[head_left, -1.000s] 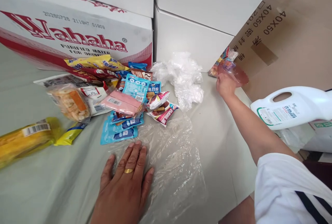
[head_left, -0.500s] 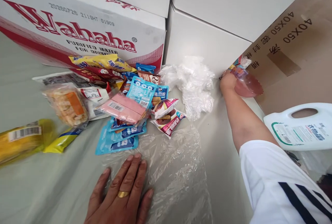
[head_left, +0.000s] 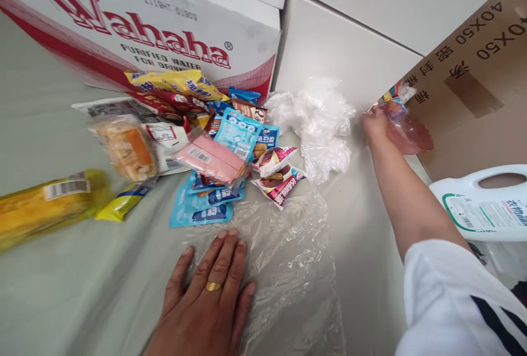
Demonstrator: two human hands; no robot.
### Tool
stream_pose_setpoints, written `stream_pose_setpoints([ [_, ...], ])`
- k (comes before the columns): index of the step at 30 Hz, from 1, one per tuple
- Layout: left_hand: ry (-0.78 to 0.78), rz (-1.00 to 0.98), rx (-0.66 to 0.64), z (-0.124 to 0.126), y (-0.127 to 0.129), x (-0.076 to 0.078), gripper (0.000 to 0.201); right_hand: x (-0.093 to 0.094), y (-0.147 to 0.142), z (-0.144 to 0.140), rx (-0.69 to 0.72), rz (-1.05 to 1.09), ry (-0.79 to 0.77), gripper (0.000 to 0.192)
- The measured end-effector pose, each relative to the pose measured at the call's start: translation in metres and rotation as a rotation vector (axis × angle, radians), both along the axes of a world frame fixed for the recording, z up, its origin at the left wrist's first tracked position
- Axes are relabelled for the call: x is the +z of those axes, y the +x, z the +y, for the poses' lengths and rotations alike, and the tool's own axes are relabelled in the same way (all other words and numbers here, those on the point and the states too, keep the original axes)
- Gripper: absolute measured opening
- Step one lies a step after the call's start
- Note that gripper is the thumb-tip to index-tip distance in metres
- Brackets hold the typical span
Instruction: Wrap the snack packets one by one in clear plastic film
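Nearby, snack packets, crumpled plastic, perhaps detergent jug

Pale green surface before stacked white cartons, seemingly in daylight.

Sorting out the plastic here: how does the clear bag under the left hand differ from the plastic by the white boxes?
The clear bag lies spread flat on the table, pinned at its edge by the left hand; the crumpled plastic is bunched into a heap, untouched. The flat bag looks see-through; the heap looks whiter. Both are thin clear film.
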State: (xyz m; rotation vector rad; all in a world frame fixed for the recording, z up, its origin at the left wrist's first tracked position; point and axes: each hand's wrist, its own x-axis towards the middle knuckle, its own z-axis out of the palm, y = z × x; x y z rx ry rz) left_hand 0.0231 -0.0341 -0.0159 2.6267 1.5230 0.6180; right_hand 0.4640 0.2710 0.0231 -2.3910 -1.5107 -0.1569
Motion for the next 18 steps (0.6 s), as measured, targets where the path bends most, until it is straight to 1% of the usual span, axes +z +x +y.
stream_pose_setpoints([
  [2,-0.020,-0.009,0.037,-0.002,0.003,0.004,0.050,0.005,-0.001,-0.034,-0.037,-0.046,0.089,0.046],
  [3,-0.031,-0.006,0.048,-0.003,0.005,0.006,0.049,0.005,0.002,-0.051,-0.063,-0.101,0.162,0.047],
  [4,-0.040,-0.001,0.052,-0.003,0.005,0.008,0.049,0.003,0.007,-0.066,-0.082,-0.237,0.287,0.045],
  [5,-0.049,0.007,0.051,-0.004,0.005,0.009,0.049,0.001,0.014,-0.077,-0.105,-0.319,0.336,0.050],
  [6,-0.056,0.016,0.046,-0.004,0.005,0.011,0.049,-0.002,0.023,-0.085,-0.131,-0.351,0.324,0.057],
  [7,-0.062,0.024,0.041,-0.005,0.005,0.012,0.049,-0.005,0.032,-0.089,-0.159,-0.355,0.278,0.059],
  [8,-0.067,0.032,0.038,-0.005,0.005,0.013,0.049,-0.007,0.042,-0.090,-0.179,-0.338,0.220,0.057],
  [10,-0.079,0.042,0.039,-0.005,0.004,0.015,0.049,-0.007,0.057,-0.089,-0.175,-0.293,0.133,0.039],
  [11,-0.086,0.043,0.042,-0.005,0.004,0.016,0.049,-0.005,0.063,-0.090,-0.156,-0.280,0.116,0.031],
  [13,-0.099,0.043,0.045,-0.005,0.004,0.016,0.048,0.003,0.069,-0.097,-0.106,-0.267,0.105,0.022],
  [16,-0.102,0.037,0.039,-0.006,0.004,0.016,0.048,0.015,0.069,-0.121,-0.009,-0.288,0.069,0.017],
  [18,-0.099,0.035,0.036,-0.006,0.004,0.015,0.049,0.017,0.065,-0.134,0.085,-0.341,-0.018,0.015],
])
